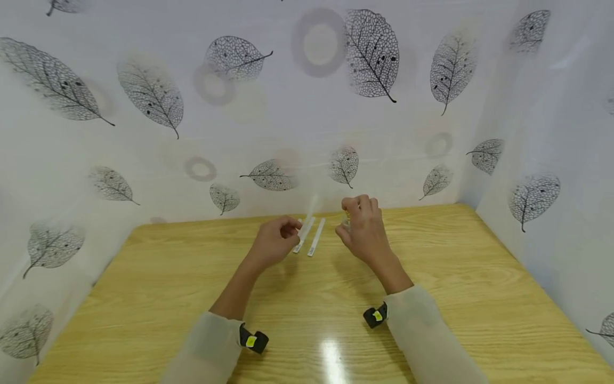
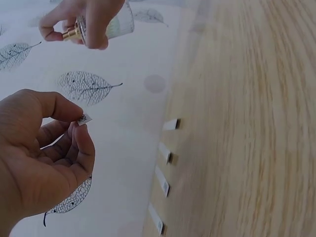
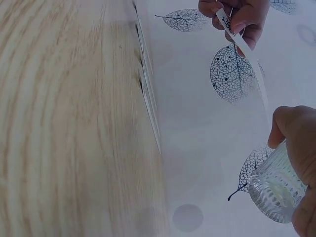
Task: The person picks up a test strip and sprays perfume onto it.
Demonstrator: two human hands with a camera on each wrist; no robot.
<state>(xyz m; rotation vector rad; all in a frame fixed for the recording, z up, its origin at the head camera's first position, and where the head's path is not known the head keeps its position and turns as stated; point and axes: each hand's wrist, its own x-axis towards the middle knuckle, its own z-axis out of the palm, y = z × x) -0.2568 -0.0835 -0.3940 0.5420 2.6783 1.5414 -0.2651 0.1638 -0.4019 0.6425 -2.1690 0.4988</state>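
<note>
My left hand [image 1: 272, 244] pinches the end of a narrow white paper test strip [image 3: 257, 78] between thumb and fingertips. Dark writing shows near the gripped end, and the strip extends toward the bottle side. On the right, my right hand [image 1: 367, 230] grips a clear ribbed glass perfume bottle [image 3: 277, 191] raised above the table. In the left wrist view its gold spray nozzle [image 2: 72, 33] has a fingertip against it. Several more white strips [image 1: 316, 238] lie on the table between and below the hands, roughly side by side.
The wood-grain table [image 1: 307, 309] runs back to a whitish sheet [image 1: 297, 117] printed with dark leaves, which also covers both sides. Black wrist cameras [image 1: 254, 341] are strapped over the light sleeves [image 1: 427, 325].
</note>
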